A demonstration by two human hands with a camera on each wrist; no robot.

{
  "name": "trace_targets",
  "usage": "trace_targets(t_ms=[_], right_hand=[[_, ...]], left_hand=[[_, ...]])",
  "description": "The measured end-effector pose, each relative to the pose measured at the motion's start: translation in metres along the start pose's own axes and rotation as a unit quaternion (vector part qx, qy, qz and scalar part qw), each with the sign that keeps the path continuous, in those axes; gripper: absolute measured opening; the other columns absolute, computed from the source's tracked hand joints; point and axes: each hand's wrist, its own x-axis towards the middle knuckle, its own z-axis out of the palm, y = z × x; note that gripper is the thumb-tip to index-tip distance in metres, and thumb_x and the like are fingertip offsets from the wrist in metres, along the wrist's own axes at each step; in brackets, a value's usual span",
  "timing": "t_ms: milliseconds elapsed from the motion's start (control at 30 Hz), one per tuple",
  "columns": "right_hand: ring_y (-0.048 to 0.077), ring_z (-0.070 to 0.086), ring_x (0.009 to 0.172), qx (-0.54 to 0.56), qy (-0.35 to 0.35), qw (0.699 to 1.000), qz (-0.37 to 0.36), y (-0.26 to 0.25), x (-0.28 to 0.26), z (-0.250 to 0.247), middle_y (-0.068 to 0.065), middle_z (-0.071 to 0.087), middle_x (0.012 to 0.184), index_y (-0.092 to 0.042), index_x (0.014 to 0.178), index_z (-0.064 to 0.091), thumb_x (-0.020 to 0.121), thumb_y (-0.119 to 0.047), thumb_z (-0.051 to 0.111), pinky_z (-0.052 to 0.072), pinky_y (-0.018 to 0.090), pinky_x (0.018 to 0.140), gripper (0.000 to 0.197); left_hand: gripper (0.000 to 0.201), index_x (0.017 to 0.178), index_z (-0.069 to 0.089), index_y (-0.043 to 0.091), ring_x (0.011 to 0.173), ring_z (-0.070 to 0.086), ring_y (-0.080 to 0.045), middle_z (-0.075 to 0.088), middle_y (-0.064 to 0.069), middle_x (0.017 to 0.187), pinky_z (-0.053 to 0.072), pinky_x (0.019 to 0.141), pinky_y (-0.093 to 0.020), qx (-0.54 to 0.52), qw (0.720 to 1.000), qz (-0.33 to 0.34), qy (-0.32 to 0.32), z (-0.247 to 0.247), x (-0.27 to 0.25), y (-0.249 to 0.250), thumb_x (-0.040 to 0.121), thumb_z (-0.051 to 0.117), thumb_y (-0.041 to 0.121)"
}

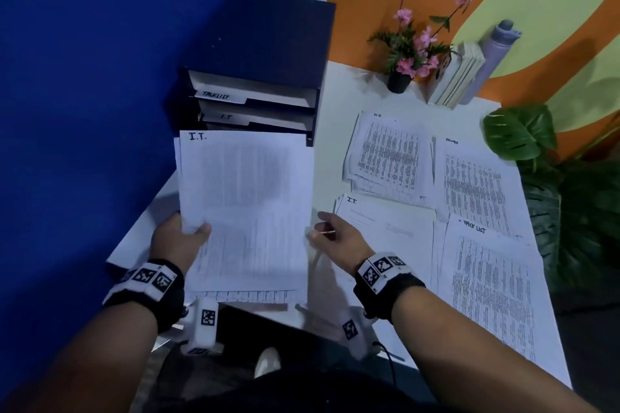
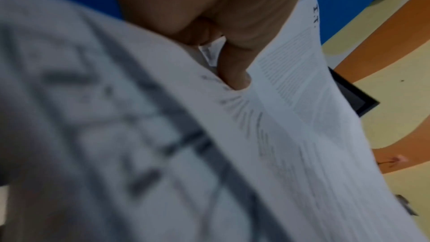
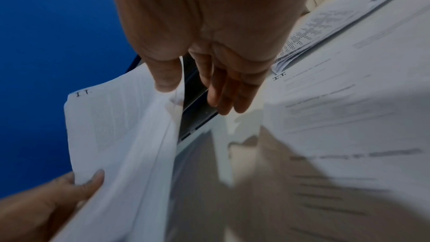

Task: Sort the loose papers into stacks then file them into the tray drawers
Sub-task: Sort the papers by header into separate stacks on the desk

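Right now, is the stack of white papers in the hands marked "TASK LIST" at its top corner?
No, the held stack of white papers, gripped by the left hand, has "I.T." handwritten at its top left corner.

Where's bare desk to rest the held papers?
Bare white desk lies between the drawer tray, flower pot and the H.R. stack. A narrower strip runs under the right hand. The desk's right half is crowded with stacks.
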Motion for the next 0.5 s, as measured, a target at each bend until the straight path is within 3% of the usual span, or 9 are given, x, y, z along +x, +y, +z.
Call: trace_targets(t_ms=[67, 167, 300, 367, 500], right_hand=[[0.014, 0.058, 0.083, 0.026, 0.031, 0.999, 0.015, -0.002, 0.006, -0.002, -0.005, 0.058, 0.092, -0.021, 0.124, 0.05, 0.085, -0.048, 0.062, 0.05, 0.027, 0.081, 0.049], [0.019, 0.048, 0.064, 0.011, 0.129, 0.991, 0.031, -0.001, 0.01, -0.006, 0.008, 0.053, 0.072, -0.008, 0.088, 0.048, 0.079, -0.042, 0.063, 0.05, 0.039, 0.067, 0.037], [0.015, 0.042, 0.053, 0.004, 0.205, 0.975, 0.083, 0.008, 0.005, -0.023, 0.001, 0.044, 0.059, -0.013, 0.068, 0.035, 0.088, -0.017, 0.06, 0.036, 0.025, 0.049, 0.031], [0.02, 0.045, 0.056, 0.009, 0.218, 0.97, 0.105, 0.02, 0.005, -0.031, 0.003, 0.045, 0.058, -0.014, 0.065, 0.035, 0.086, -0.015, 0.06, 0.04, 0.025, 0.052, 0.033], [0.028, 0.056, 0.064, 0.027, 0.237, 0.96, 0.144, 0.047, 0.002, -0.042, 0.016, 0.056, 0.067, -0.009, 0.065, 0.044, 0.086, -0.018, 0.062, 0.053, 0.038, 0.065, 0.029]], left_hand=[[0.025, 0.103, 0.065, 0.012, 0.085, 0.063, -0.023, 0.068, -0.004, 0.092, 0.048, 0.081, -0.03, -0.026, 0.999, -0.002, -0.024, 0.005, -0.007, 0.007, 0.081, 0.073, 0.02], [0.028, 0.103, 0.066, 0.015, 0.084, 0.065, -0.021, 0.07, 0.001, 0.092, 0.052, 0.083, -0.031, -0.043, 0.997, -0.009, -0.062, 0.018, -0.013, 0.011, 0.078, 0.077, 0.025], [0.022, 0.107, 0.066, 0.009, 0.091, 0.065, -0.024, 0.07, -0.005, 0.1, 0.047, 0.081, -0.027, 0.019, 0.995, 0.012, -0.102, 0.034, -0.015, 0.012, 0.088, 0.065, 0.019], [0.022, 0.109, 0.067, 0.008, 0.093, 0.065, -0.024, 0.071, -0.006, 0.103, 0.048, 0.083, -0.028, 0.023, 0.994, 0.014, -0.11, 0.039, -0.015, 0.011, 0.089, 0.063, 0.016], [0.024, 0.111, 0.068, 0.008, 0.098, 0.066, -0.027, 0.072, -0.009, 0.105, 0.05, 0.089, -0.034, 0.032, 0.996, 0.001, -0.085, 0.046, -0.01, 0.008, 0.088, 0.064, 0.016]])
